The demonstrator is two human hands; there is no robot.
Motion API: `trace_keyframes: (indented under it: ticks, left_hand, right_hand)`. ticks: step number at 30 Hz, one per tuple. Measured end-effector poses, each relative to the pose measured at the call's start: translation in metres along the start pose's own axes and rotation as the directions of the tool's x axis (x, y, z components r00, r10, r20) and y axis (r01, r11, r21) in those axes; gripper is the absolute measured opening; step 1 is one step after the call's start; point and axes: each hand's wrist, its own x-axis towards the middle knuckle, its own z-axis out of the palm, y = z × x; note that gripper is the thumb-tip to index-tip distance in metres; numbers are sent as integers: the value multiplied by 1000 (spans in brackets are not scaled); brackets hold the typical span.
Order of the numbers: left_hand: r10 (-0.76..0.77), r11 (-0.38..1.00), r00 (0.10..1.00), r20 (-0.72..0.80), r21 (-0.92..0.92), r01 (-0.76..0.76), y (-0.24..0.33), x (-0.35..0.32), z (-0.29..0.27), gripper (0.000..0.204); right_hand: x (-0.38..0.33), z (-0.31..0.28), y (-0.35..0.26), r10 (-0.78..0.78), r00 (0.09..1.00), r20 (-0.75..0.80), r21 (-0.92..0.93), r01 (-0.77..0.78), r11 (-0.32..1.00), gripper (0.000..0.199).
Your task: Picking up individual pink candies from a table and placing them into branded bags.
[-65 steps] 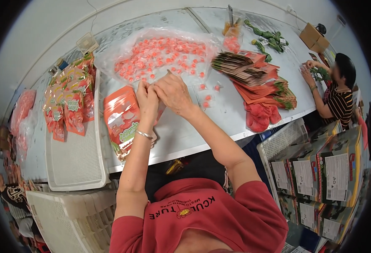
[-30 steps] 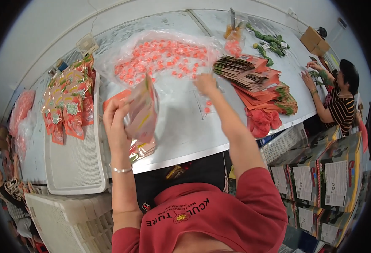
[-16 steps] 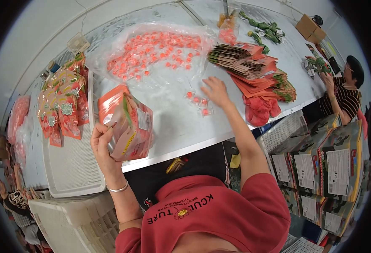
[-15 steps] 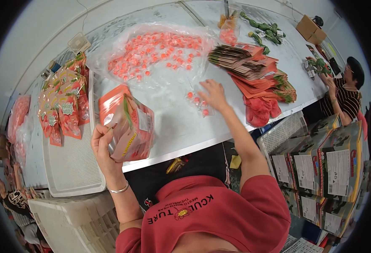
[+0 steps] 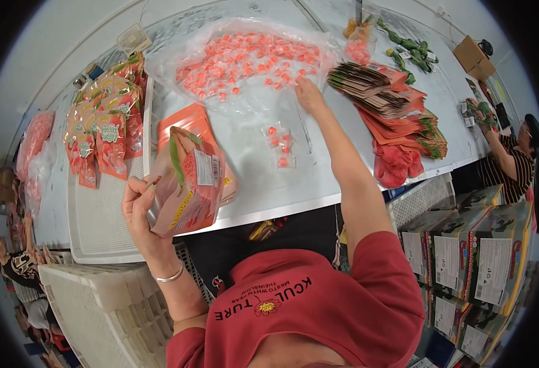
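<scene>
My left hand (image 5: pixel 142 211) grips the edge of a pink printed pouch (image 5: pixel 189 190), which stands upright with its mouth apart. Behind and under it lie flat pink pouches (image 5: pixel 186 122). My right hand (image 5: pixel 309 95) reaches to the right edge of a heap of small clear packets with red-pink round pieces (image 5: pixel 239 58). Its fingers are drawn together at one packet; what they hold, if anything, is partly hidden. The heap lies on a clear plastic sheet (image 5: pixel 220 110). Nearer to me, several more packets (image 5: pixel 281 147) lie in a small group on the table.
Filled pouches (image 5: pixel 110 122) lie at one end of a white mesh tray (image 5: pixel 107 214). To the right are fanned stacks of pouches (image 5: pixel 379 98) and a red cloth (image 5: pixel 398 162). Cartons (image 5: pixel 490 257) stand at my right. Two co-workers sit at the sides, one right (image 5: pixel 514 153), one left (image 5: pixel 21 288).
My right hand has moved away from the small group of packets, forward to the heap's right edge. My left hand still holds the pouch, shifted slightly left in the picture.
</scene>
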Motion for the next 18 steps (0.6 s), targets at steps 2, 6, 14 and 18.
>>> trace_keyframes:
  ticks: [2, 6, 14, 18]
  left_hand:
    - [2, 1000, 1000, 1, -2, -2, -5, 3, -3, 13]
    - [-7, 1000, 1000, 26, -28, 8, -8, 4, -12, 13]
    - [-46, 997, 996, 75, -63, 51, -19, 15, 7, 10]
    - [0, 997, 997, 74, -74, 6, -22, 24, 12, 10]
  right_hand:
    - [-1, 4, 3, 26, 971, 238, -234, 32, 972, 21]
    - [-39, 2, -34, -62, 962, 268, -283, 140, 949, 24]
    - [-97, -15, -94, -324, 911, 256, -314, 395, 863, 34]
    - [-125, -1, -115, -467, 860, 206, -211, 505, 837, 28]
